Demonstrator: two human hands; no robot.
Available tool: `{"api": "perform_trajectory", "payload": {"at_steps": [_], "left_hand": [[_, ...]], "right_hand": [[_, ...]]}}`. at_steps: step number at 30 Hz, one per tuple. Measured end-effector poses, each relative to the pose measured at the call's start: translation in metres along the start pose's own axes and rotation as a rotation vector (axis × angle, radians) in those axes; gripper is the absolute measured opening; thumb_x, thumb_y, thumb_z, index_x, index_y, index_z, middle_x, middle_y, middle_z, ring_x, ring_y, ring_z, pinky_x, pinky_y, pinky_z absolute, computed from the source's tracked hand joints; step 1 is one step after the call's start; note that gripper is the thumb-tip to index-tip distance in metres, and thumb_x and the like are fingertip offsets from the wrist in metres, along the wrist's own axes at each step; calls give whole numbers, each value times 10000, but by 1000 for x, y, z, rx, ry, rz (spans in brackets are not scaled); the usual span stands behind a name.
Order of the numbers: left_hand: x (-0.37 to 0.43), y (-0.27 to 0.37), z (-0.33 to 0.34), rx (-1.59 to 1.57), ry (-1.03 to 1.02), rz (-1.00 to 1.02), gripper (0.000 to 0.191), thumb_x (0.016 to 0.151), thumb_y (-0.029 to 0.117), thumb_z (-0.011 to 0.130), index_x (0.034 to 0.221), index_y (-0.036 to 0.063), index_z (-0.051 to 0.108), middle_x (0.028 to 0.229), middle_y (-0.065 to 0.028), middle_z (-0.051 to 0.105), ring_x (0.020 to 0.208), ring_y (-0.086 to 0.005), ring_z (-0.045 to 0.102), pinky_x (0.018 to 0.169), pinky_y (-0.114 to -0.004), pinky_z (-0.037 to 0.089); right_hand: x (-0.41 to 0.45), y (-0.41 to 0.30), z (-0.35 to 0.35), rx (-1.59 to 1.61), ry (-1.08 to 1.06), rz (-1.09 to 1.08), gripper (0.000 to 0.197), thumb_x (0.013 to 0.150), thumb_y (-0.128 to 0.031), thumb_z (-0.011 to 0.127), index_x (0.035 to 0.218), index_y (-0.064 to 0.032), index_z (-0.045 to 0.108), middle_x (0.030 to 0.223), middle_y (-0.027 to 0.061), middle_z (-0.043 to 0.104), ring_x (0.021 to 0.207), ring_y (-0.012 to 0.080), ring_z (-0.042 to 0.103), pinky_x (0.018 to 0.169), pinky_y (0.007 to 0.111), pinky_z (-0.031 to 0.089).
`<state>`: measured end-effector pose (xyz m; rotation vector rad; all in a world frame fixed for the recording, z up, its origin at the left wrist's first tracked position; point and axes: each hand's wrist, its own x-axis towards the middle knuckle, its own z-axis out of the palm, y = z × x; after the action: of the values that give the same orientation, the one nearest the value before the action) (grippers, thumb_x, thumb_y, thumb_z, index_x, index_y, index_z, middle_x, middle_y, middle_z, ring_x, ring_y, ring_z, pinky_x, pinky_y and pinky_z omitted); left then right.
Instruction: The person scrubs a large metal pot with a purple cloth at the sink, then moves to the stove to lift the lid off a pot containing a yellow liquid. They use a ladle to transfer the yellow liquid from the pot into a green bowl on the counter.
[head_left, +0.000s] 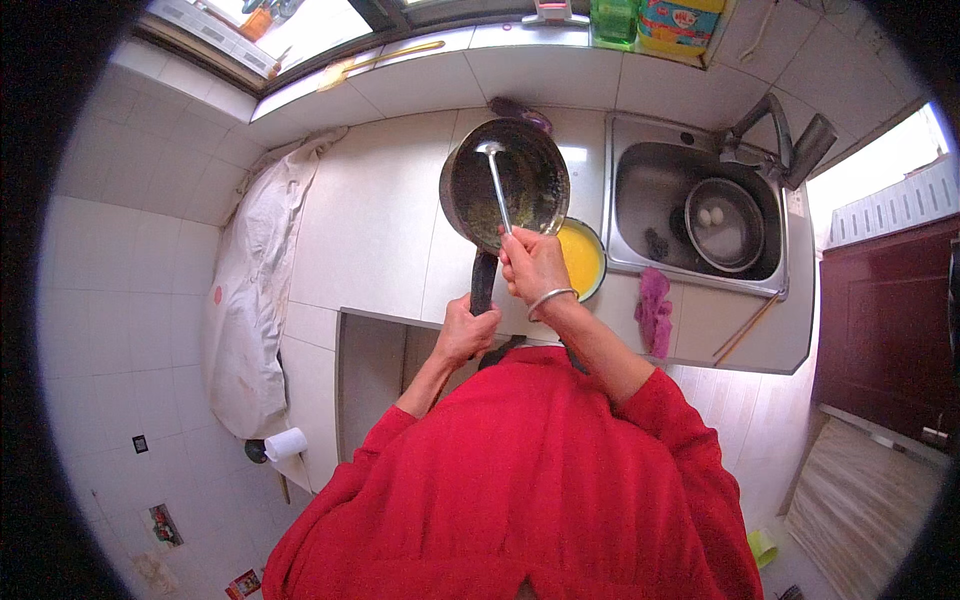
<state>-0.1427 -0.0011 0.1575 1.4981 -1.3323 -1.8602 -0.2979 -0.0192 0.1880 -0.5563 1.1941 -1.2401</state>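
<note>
My left hand (469, 328) is closed around the black handle of a dark cooking pot (448, 196), tilted so its inside shows yellowish residue along the wall. My right hand (534, 262) grips a metal ladle (500, 187), its head inside the pot and its handle crossing the pot's near rim. A bowl of yellow liquid (583, 259) stands on the counter to the right of the pot, partly hidden by the pot and my right hand. An eggplant-like purple thing (534, 118) lies beyond the pot's far rim.
A steel sink (611, 217) with a faucet (780, 127) is at right, holding a pan (725, 251) with two white egg-like things. Beside it lie a purple cloth (655, 311) and chopsticks (748, 328). A pale cloth cover (251, 300) lies left; bottles (615, 21) stand on the sill.
</note>
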Motion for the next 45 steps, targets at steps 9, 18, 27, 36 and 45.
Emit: {"api": "perform_trajectory", "payload": {"at_steps": [9,18,27,36,45], "left_hand": [[-12,10,-20,-83,-52,-30,98,835,95,569,826,51,482,508,32,413,361,-55,344,315,-234,256],[-25,15,-31,-155,-104,-89,83,825,87,577,821,52,502,501,50,371,353,-41,324,311,-219,234],[-29,20,-42,-261,-234,-154,54,828,76,554,828,40,514,498,57,346,346,-37,307,299,-216,232],[-27,39,-58,-133,-389,-272,113,795,108,591,785,33,507,501,52,360,349,-29,308,303,-204,245],[-19,42,-69,-49,-475,-359,65,777,62,551,776,25,497,512,40,385,364,-32,314,314,-207,254]], "right_hand": [[-23,0,-69,-914,-176,-541,146,867,-147,511,877,-10,563,683,201,578,662,388,575,613,451,445],[-40,-38,-110,-1208,-166,-585,167,863,-116,548,981,-21,618,742,187,547,694,342,562,625,409,435],[-8,-106,-99,-1855,-293,-883,125,849,-136,505,933,-44,518,820,106,555,734,262,625,570,373,511],[68,-181,-54,-2203,-681,-1437,105,854,-156,549,796,-78,588,799,43,545,713,160,621,595,295,532],[91,-194,-9,-2741,-775,-987,140,869,-200,563,794,-91,610,769,0,586,710,133,620,619,251,514]]}}
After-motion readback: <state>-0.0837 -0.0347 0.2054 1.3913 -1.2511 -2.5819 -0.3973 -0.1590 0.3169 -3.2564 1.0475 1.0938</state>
